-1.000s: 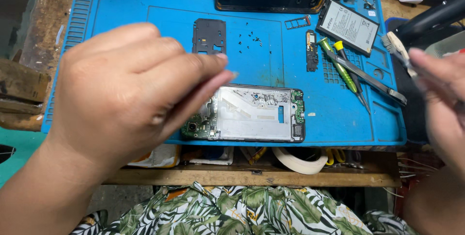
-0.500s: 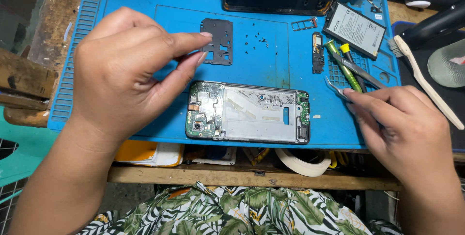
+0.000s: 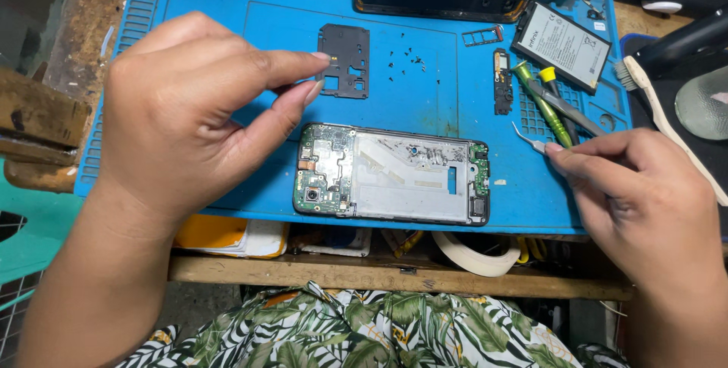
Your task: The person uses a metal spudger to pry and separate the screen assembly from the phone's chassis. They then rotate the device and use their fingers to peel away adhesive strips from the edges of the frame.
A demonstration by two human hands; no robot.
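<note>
Since a second ago our right hand (image 3: 644, 209) has come in at 3 o'clock, now grasping curved tweezers (image 3: 528, 138) beside the opened phone frame (image 3: 392, 174) on the blue mat (image 3: 212, 26), while our left hand (image 3: 189, 117) stays pinched, contents unclear.

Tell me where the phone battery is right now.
In the head view the battery lies at the far right of the blue mat, just right of the small SIM tray and above the green-handled screwdrivers, beyond the right hand.
</note>
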